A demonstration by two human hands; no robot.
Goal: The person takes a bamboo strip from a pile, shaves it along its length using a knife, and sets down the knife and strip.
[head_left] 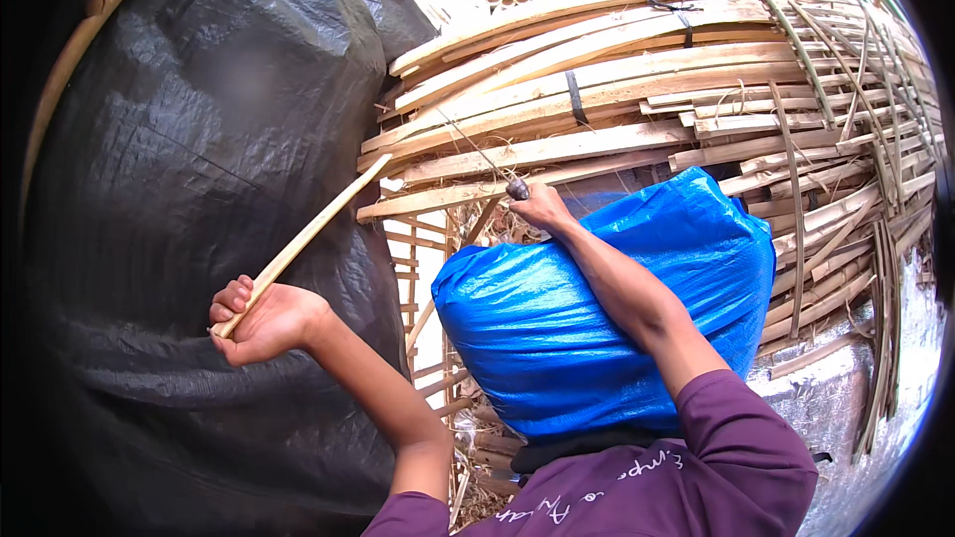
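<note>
My left hand (274, 323) is closed around the lower end of a pale bamboo strip (316, 226). The strip slants up and to the right, its far end close to the tips of the stacked bamboo. In my right hand (543, 209) is a knife (516, 188), with a dark rounded piece at the grip and a long thin blade pointing up and left. Blade and strip are apart. A blue tarp (597, 318) is draped over my lap, beneath my right forearm.
Split bamboo lengths (637, 89), some bound with black ties, are stacked ahead and to the right. A large black plastic sheet (199, 169) hangs on the left beside a curved pole (75, 50). Bamboo lattice (423, 249) and shavings lie below the stack.
</note>
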